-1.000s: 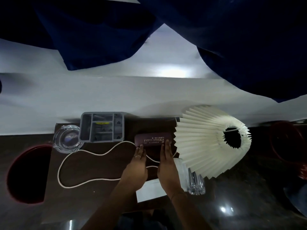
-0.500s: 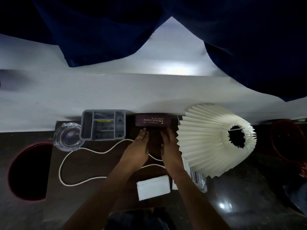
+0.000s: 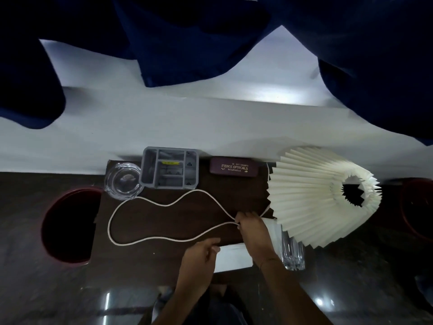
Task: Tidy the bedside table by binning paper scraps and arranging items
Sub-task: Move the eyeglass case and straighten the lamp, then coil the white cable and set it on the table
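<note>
A maroon spectacle case [image 3: 233, 169] lies at the back edge of the dark wooden bedside table [image 3: 164, 214], apart from both hands. A white lamp cord [image 3: 150, 202] loops across the tabletop. My right hand [image 3: 251, 227] pinches the cord where its two runs meet, beside the pleated white lampshade [image 3: 314, 198]. My left hand [image 3: 199, 256] hovers over the front edge, fingers curled, next to a white folded paper [image 3: 234, 256]; I cannot tell whether it touches the paper.
A grey compartment organiser [image 3: 169, 168] and a glass ashtray [image 3: 124, 180] stand at the back left. A clear glass [image 3: 293, 252] stands at the front right under the shade. A red bin [image 3: 68, 225] sits on the floor to the left, and another red bin [image 3: 417, 207] to the right.
Both hands drew back from the spectacle case, which stays at the back edge. My right hand took hold of the cord; my left hand moved toward the front edge.
</note>
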Tool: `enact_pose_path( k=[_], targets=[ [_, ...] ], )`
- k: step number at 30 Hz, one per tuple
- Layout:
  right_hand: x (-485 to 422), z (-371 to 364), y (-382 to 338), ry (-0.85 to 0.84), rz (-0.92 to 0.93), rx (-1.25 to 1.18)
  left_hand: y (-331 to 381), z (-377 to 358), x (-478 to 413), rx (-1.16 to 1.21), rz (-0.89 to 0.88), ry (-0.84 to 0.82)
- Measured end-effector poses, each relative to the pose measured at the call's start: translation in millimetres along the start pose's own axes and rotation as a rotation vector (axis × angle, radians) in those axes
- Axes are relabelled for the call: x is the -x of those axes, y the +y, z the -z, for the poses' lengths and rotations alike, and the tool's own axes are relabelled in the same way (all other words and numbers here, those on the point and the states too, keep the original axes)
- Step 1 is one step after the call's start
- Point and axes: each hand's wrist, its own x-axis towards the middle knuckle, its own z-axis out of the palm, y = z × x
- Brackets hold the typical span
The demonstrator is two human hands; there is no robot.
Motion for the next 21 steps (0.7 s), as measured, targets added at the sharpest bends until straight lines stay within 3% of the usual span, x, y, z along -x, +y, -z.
enact_pose_path(
  k=[4, 7, 9, 12, 15, 18, 21],
  targets=[
    [9, 35, -36, 0.105, -0.194, -0.534, 13, 14, 0, 0.493, 0.433, -0.038],
    [33, 62, -74, 0.119, -0.211, -0.867, 34, 33, -2, 0.764, 0.536, -0.012],
    [52, 75, -93, 0.086, -0.178, -0.899, 46, 52, 3, 0.866, 0.540, -0.017],
    [76, 89, -112, 0.025, -0.078, -0.854, 50, 72, 18, 0.673, 0.421, -0.036],
    [83, 105, -110, 0.066, 0.061, -0.854, 45, 90, 32, 0.532, 0.391, -0.057],
    [75, 118, -100, 0.090, 0.124, -0.897, 48, 114, 55, 0.670, 0.501, -0.253],
    [64, 116, -111, -0.159, 0.219, -0.882, 66, 133, 78, 0.841, 0.482, -0.453]
  ],
)
